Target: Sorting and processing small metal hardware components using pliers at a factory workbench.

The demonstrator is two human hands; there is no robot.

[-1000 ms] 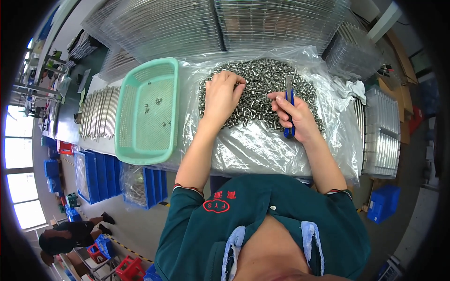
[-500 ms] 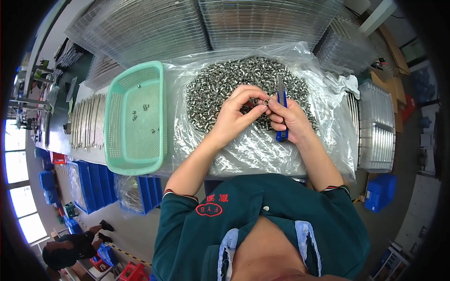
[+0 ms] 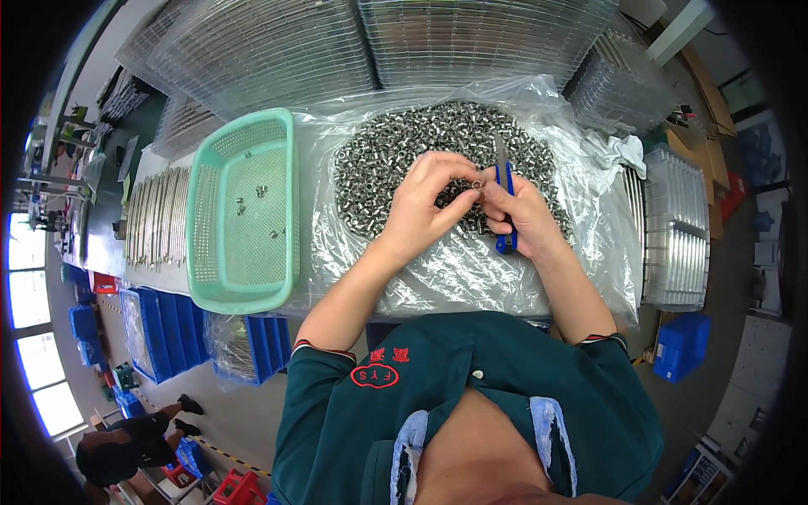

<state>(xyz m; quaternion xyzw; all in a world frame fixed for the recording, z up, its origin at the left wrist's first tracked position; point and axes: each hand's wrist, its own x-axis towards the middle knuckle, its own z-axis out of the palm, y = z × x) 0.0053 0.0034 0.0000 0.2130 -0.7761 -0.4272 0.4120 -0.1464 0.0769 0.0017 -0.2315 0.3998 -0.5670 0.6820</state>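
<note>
My left hand (image 3: 427, 202) pinches a small metal ring (image 3: 477, 185) between thumb and forefinger. Closed around a blue utility knife (image 3: 506, 243) is my right hand (image 3: 532, 217), its blade pointing away from me and its thumb and fingertips close against the ring. Both hands hover over the near part of a big pile of small shiny metal sleeves (image 3: 404, 135), which lies on clear plastic sheeting (image 3: 438, 282). My right fingertips partly hide the ring's edge.
To the left stands a pale green basket (image 3: 195, 244) with a few metal pieces inside. Thin metal rods (image 3: 157, 219) lie beyond it. Stacked clear plastic trays (image 3: 488, 42) line the back; more trays (image 3: 676, 227) stand right, near a white cloth (image 3: 619, 156). Blue bins (image 3: 168, 332) sit below left.
My left thumb and forefinger have shifted slightly around the ring, the thumb a little lower. The knife stays in my right hand in nearly the same place.
</note>
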